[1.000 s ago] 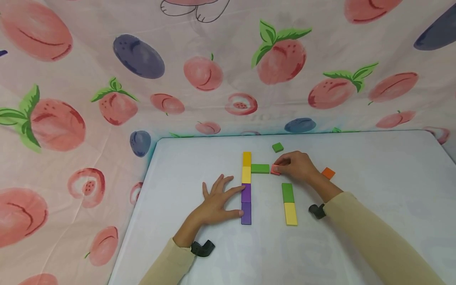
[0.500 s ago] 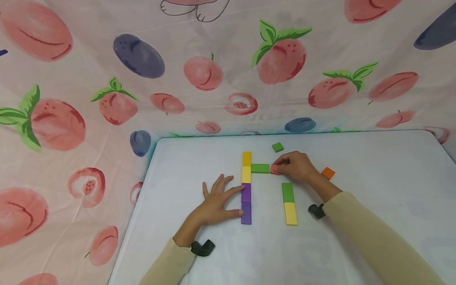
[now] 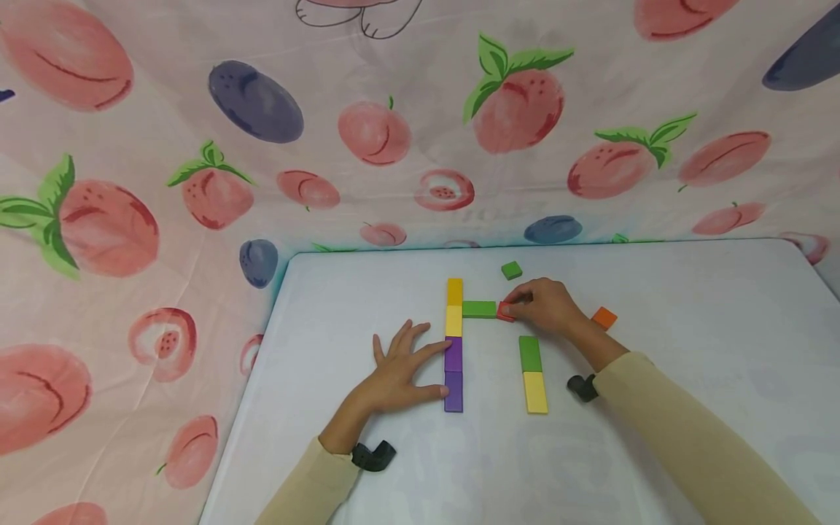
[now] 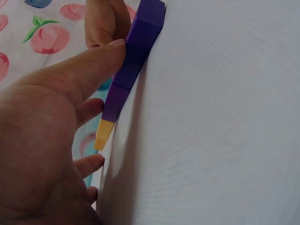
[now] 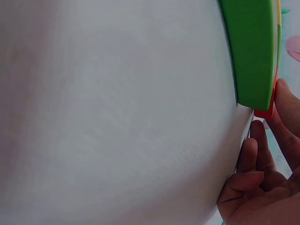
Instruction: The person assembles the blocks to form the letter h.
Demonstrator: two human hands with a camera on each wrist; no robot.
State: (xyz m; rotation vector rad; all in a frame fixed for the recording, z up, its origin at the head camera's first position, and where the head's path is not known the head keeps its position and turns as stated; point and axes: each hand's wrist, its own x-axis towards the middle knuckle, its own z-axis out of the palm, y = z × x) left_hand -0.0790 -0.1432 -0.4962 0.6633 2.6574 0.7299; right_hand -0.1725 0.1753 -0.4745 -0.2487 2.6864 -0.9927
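My right hand pinches a small red block between thumb and fingers, right at the right end of a green block. That green block reaches out sideways from a column of an orange-yellow block, a yellow block and two purple blocks. At the column's left side, my left hand has its fingers spread, with the index fingertip and thumb touching the purple blocks. In the left wrist view the thumb lies along a purple block. The right fingers partly hide the red block.
Nearer the person, a second green block and a yellow block stand end to end. A small green block lies toward the back of the white table. An orange block sits behind the right wrist. Fruit-printed cloth hangs behind.
The red block in my right hand has shifted slightly left, closer to the green block's end. My left hand keeps its place against the purple blocks.
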